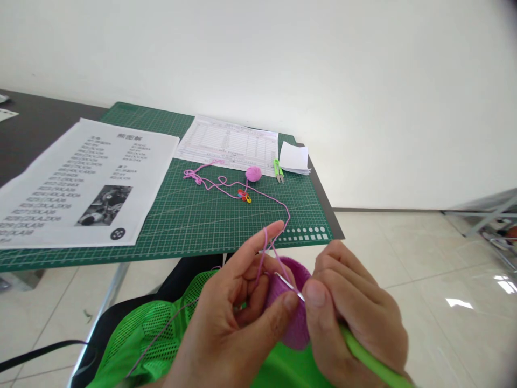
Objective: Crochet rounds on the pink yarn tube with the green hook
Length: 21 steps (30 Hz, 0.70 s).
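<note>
Held close together, the left hand [220, 318] pinches the rounded pink-purple crocheted piece [297, 328] above the lap's green mesh cloth [141, 323], and the right hand [355, 302] grips the green-handled metal hook [363, 353]. If the pink-purple yarn [265, 237] slackens over the raised finger, a loop could slip off; its tangled stretch might snag on the small coloured plastic clips [244, 195].

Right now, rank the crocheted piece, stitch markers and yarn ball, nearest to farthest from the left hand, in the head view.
1. Pink crocheted piece: held in the left hand.
2. Stitch markers: on the cutting mat, ahead.
3. Pink yarn ball: just behind the markers.
</note>
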Available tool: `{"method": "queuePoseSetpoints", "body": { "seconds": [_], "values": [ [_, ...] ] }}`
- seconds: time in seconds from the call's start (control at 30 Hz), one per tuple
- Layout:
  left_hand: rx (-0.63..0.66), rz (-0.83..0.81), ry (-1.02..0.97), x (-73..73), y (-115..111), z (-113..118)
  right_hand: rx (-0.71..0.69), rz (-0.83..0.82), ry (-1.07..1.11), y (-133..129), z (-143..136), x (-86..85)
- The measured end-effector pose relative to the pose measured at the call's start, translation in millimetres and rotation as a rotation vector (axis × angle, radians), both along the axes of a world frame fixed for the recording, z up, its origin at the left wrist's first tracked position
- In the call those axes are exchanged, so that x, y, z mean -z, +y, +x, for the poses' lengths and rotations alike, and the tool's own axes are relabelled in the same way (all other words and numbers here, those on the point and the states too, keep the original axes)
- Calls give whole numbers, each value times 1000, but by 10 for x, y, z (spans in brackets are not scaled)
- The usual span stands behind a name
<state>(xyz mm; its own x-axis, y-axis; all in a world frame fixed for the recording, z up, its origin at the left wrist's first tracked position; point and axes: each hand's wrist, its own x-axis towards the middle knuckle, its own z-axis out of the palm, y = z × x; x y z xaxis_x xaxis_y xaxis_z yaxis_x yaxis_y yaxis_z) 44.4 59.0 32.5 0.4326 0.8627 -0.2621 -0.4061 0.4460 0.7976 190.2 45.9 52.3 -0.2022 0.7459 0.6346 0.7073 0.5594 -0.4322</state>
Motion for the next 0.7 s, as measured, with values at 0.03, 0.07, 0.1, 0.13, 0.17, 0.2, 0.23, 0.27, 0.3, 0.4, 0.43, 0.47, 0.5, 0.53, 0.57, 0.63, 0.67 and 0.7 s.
{"method": "queuePoseSetpoints", "body": {
  "seconds": [0.03,0.07,0.1,0.13,0.17,0.2,0.23,0.27,0.3,0.4,0.43,0.47,0.5,0.53,0.57,0.63,0.67,0.7],
  "values": [
    [-18,-11,10,7,0,17,25,36,-16,10,-18,17],
    [-32,-20,20,16,-2,38,49,63,-27,21,-34,38],
    [-51,-26,33,24,-9,62,67,87,-34,33,-47,65],
    [-82,-27,49,30,-19,89,81,99,-38,47,-58,97],
    [-128,-21,77,35,-34,114,91,117,-36,62,-67,134],
    [-187,-2,115,38,-51,137,101,139,-28,77,-73,177],
    [-238,23,154,41,-68,155,105,160,-20,93,-78,223],
    [-283,55,189,45,-82,165,107,181,-13,108,-81,272],
    [-314,81,209,51,-90,169,107,202,-6,122,-81,322],
    [-264,57,149,80,-64,141,80,295,9,153,-65,450],
    [-226,14,109,90,-39,124,62,326,13,160,-54,479],
    [-185,-31,67,98,-11,104,44,352,17,165,-40,497],
    [-143,-72,32,102,19,83,24,369,21,168,-25,504],
    [-109,-105,0,102,46,61,3,377,25,169,-9,501],
    [-84,-127,-30,98,68,40,-18,374,26,168,7,487],
    [-30,-150,-100,81,97,0,-58,362,27,156,35,437],
    [-4,-156,-133,71,103,-17,-83,356,24,144,47,404],
    [20,-166,-160,61,105,-32,-104,346,24,128,58,371]
  ]
}}
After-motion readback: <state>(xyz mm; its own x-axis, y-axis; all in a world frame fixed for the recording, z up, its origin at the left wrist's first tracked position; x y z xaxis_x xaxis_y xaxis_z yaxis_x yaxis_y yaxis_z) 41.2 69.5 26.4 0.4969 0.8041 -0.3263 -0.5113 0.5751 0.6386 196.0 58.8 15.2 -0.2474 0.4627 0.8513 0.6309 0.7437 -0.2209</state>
